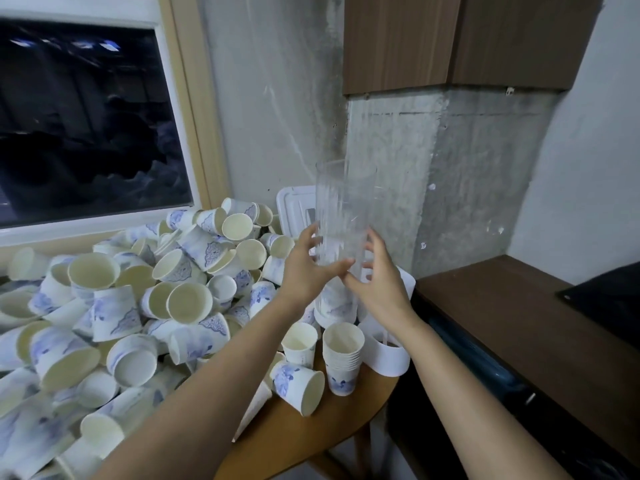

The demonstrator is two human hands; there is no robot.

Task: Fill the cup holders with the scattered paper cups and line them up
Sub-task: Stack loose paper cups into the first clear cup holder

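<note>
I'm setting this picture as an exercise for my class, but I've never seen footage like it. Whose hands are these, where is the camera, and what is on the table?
There is no machine here. A person works with bare hands, and one wide-angle camera worn on the head looks forward and down, so both forearms reach in from the bottom edge. The left hand and right hand together hold a tall clear tube, the cup holder, upright. On the round wooden table lies a big heap of loose paper cups, white with blue patterns, below a dark window. Near the hands stands a short stack of nested cups.
</note>
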